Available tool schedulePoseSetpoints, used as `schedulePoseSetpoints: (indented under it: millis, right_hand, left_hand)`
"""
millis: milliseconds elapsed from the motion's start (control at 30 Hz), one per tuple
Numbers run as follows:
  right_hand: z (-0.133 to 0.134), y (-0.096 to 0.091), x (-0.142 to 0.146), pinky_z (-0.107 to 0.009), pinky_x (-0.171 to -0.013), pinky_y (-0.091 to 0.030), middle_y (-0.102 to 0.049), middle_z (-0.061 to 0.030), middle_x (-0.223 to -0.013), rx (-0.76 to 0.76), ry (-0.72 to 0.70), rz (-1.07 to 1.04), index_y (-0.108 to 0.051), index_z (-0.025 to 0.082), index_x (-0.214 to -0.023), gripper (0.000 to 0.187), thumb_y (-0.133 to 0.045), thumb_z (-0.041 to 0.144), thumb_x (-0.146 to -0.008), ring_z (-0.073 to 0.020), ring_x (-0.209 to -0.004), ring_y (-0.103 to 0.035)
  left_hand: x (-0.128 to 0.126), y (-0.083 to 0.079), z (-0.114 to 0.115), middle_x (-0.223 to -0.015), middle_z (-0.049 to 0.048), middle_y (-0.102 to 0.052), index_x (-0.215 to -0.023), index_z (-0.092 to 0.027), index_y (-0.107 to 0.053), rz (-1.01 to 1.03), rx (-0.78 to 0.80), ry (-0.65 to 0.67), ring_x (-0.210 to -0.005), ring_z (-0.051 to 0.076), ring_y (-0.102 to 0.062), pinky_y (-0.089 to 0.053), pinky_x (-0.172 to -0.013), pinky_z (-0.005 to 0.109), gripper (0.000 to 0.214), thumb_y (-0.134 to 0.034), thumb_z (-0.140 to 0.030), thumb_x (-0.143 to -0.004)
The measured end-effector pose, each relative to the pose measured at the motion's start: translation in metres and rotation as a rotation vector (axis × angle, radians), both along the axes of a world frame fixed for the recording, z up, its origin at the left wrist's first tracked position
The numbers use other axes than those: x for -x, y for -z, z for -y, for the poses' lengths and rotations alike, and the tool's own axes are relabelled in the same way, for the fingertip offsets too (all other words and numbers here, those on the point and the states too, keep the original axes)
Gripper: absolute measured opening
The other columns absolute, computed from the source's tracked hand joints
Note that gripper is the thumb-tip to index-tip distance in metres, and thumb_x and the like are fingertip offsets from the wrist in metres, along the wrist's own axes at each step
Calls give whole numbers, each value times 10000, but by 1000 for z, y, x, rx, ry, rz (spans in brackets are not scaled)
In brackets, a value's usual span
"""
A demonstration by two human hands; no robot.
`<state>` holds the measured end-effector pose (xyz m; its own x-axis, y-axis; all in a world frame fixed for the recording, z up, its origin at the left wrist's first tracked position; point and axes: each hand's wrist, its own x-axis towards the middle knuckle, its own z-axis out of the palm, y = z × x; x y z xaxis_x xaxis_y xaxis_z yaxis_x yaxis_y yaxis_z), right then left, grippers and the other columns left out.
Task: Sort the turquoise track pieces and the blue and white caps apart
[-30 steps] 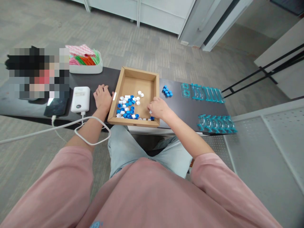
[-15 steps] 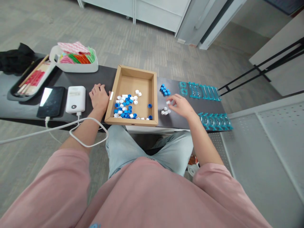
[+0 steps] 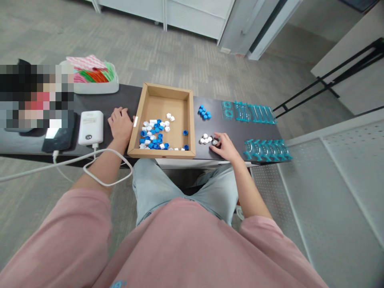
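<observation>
Across the middle of the view runs a dark table (image 3: 127, 100), the support for everything described below. Largest upon it is a shallow cardboard box (image 3: 192, 128), open at the top, standing directly before the person. Next in size come a white basket (image 3: 99, 87) of coloured bundles, far left, and two sets of clear, teal-edged parts at the right: a far row (image 3: 249, 112) and a near row (image 3: 268, 151), both laid out in order and, to judge by their neat spacing, not in use at present. The left hand (image 3: 121, 125) rests palm down just beside the box's left wall, fingers spread, holding nothing. The right hand (image 3: 221, 145) is lowered to the table right of the box, its thumb and fingertips drawn together. Of the smaller items, a white power bank (image 3: 91, 128) lies left of the left hand. Smaller again are the groups of pieces. Inside the box, mixed blue and white pieces (image 3: 156, 130) crowd the near left part, with a few apart from them; outside, between the box and the teal-edged parts, lie a compact blue group (image 3: 204, 113) and, nearer the person, a white group (image 3: 205, 140). Progress, as judged from this layout: two single-colour groups are set out, while most pieces remain unsorted in the box. Smallest is one white piece (image 3: 215, 142) at the white group's right end, apparently pinched between the right thumb and fingertips.
</observation>
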<state>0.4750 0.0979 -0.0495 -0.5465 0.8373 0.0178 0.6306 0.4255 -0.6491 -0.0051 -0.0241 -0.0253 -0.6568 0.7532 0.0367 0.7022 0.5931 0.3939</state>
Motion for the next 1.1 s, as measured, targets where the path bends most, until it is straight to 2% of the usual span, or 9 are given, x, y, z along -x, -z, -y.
schedulePoseSetpoints:
  millis: [167, 333, 433, 533, 667, 767, 867, 967, 1100]
  right_hand:
    - [8, -2, 46, -597, -1180, -641, -622, -204, -1641, 9, -46, 87, -602, 257, -1758, 897, -907, 543, -965, -402, -1226, -775]
    - [4, -21, 61, -561, -1175, -639, -591, -203, -1695, -31, -85, 143, -596, 241, -1768, 941, -933, 514, -933, -429, -1393, -734]
    - [-4, -40, 66, -515, -1124, -638, -667, -185, -1597, -102, -152, 57, -645, 229, -1709, 797, -869, 507, -997, -377, -1308, -746]
    - [-14, -59, 90, -467, -1052, -622, -746, -155, -1457, -180, -243, -16, -705, 215, -1604, 569, -751, 463, -1094, -316, -1147, -741]
    - [-25, -72, 157, -466, -1108, -568, -780, -150, -1423, -271, -378, 96, -744, 211, -1520, 423, -706, 381, -1134, -337, -1249, -734]
    - [-32, -72, 213, -522, -1182, -524, -770, -189, -1501, -324, -425, 311, -739, 189, -1510, 401, -696, 257, -1118, -388, -1391, -717]
    - [-36, -68, 249, -510, -1177, -530, -777, -199, -1527, -308, -470, 479, -743, 173, -1468, 389, -650, 126, -1093, -389, -1419, -726]
    - [-36, -63, 260, -449, -1112, -567, -798, -178, -1497, -266, -501, 490, -752, 188, -1389, 321, -648, 104, -1097, -359, -1384, -747]
    - [-37, -58, 248, -432, -1028, -602, -824, -138, -1358, -192, -485, 316, -731, 220, -1269, 187, -766, 212, -1086, -331, -1229, -773]
  left_hand:
    - [-4, -5, 1, -1867, 315, -453, -1750, -25, -545, -6, 22, 0, -1736, 434, -411, -310, -1410, 597, 657, -413, -266, -1152]
    - [-4, -3, -1, -1851, 298, -490, -1728, -45, -582, -18, 6, -13, -1723, 442, -437, -325, -1408, 585, 654, -409, -283, -1143]
    - [-2, 2, -2, -1818, 303, -524, -1711, -71, -609, -43, -1, -33, -1704, 446, -476, -354, -1396, 582, 642, -416, -269, -1131]
    - [2, 7, -3, -1808, 296, -532, -1706, -121, -621, -55, -16, -22, -1700, 450, -485, -368, -1395, 586, 628, -500, -293, -1114]
    - [5, 11, -3, -1791, 282, -559, -1703, -165, -628, -67, -31, -17, -1690, 450, -497, -386, -1389, 598, 621, -522, -304, -1106]
    - [5, 10, -2, -1800, 296, -549, -1702, -150, -624, -65, -20, -13, -1696, 449, -498, -388, -1394, 602, 624, -503, -305, -1109]
    - [3, 6, -2, -1813, 309, -534, -1700, -129, -617, -58, -1, -2, -1708, 452, -488, -389, -1401, 610, 634, -512, -307, -1101]
    - [1, 4, -2, -1812, 303, -543, -1695, -141, -621, -56, -2, -5, -1704, 457, -495, -396, -1399, 624, 630, -517, -301, -1095]
    - [2, 6, -3, -1814, 317, -535, -1689, -129, -624, -54, -14, -5, -1700, 471, -497, -394, -1398, 656, 630, -513, -306, -1094]
